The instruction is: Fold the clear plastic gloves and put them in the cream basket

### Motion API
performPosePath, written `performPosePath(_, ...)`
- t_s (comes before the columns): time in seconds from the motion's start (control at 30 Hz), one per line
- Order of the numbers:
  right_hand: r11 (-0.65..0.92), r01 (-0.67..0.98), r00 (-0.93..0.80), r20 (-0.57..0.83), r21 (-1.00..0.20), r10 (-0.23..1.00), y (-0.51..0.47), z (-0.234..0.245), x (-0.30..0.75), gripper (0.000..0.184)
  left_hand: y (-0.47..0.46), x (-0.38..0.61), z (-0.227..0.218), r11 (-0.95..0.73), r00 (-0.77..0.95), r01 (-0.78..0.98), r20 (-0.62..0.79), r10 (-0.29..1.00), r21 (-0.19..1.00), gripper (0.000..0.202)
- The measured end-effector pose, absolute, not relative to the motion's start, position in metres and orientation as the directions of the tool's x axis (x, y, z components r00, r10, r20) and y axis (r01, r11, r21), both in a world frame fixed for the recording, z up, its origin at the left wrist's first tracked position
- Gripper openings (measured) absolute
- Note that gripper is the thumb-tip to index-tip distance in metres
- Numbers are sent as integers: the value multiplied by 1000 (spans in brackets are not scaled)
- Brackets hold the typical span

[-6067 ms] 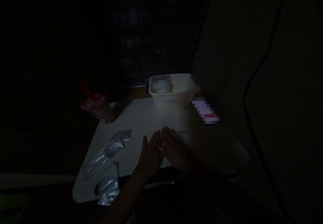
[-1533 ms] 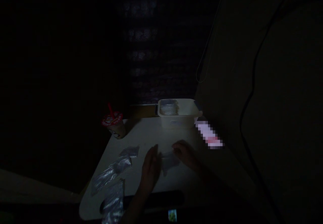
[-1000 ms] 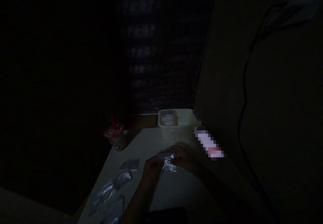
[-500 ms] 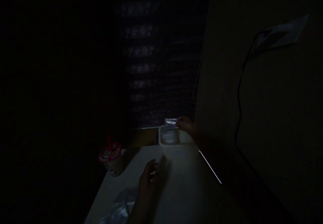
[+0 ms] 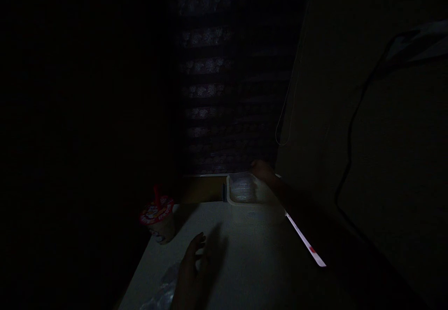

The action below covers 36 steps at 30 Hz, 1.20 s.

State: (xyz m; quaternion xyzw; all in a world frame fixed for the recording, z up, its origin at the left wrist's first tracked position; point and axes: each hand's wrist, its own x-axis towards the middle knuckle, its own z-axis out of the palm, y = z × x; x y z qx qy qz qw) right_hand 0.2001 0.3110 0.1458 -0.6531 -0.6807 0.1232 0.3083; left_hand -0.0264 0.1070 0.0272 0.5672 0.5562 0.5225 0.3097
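The scene is very dim. My right hand (image 5: pixel 263 170) reaches over the far side of a white plastic bin (image 5: pixel 259 206) with its fingers curled together; what they hold, if anything, is too dark to make out. Just left of those fingers, clear plastic packets (image 5: pixel 242 189) stand in the bin. My left hand (image 5: pixel 190 263) hovers over the white table (image 5: pixel 245 254), empty, its thumb and fingers loosely apart. Beside the left wrist lies some crumpled clear plastic (image 5: pixel 161 296).
A cup (image 5: pixel 163 228) with a red printed lid and a red straw stands at the table's left edge. Along the right edge shows a bright, thin strip (image 5: pixel 308 244). Behind hang a striped blind (image 5: pixel 206 91) and its cord; a black cable (image 5: pixel 350 147) runs down the right wall.
My right hand held up a clear plastic packet before; that raised packet no longer shows above the bin. My left hand has drawn back slightly to the left. The view has shifted.
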Motion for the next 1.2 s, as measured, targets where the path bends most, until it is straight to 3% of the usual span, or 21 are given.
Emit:
performPosePath(0.17,229,886,-84,346,-404,935,290,149,192,27,93,-44,35,-133,-237,517,291,927,845,43)
performPosePath(0.27,335,890,-180,437,-308,881,262,140,182,32,80,-73,42,-85,-210,734,344,915,673,35)
performPosePath(0.37,561,811,-395,554,-165,733,225,117,160,28,66,-105,43,-8,-157,885,314,936,466,30)
performPosePath(0.47,726,663,-597,458,-180,659,184,84,124,25,54,-122,40,59,-112,946,152,982,319,28)
performPosePath(0.57,724,651,-668,283,-227,689,153,55,86,22,46,-121,34,33,-63,959,97,993,281,29)
performPosePath(0.67,716,660,-695,179,-227,697,135,36,60,18,40,-108,32,-5,-42,956,153,987,292,30)
performPosePath(0.77,727,656,-699,199,-203,687,129,26,47,18,38,-95,32,-21,-58,936,212,976,352,25)
performPosePath(0.93,708,659,-671,226,-254,706,134,27,46,17,44,-88,32,-60,-161,746,266,950,663,17)
performPosePath(1.0,694,661,-652,238,-287,720,139,34,52,14,52,-86,32,-64,-207,674,271,940,736,21)
performPosePath(1.07,683,637,-627,274,-358,729,145,44,62,11,64,-81,35,-63,-263,575,256,930,816,27)
performPosePath(1.2,639,423,-574,355,-643,738,153,65,89,9,90,-56,48,-120,-241,198,167,956,973,28)
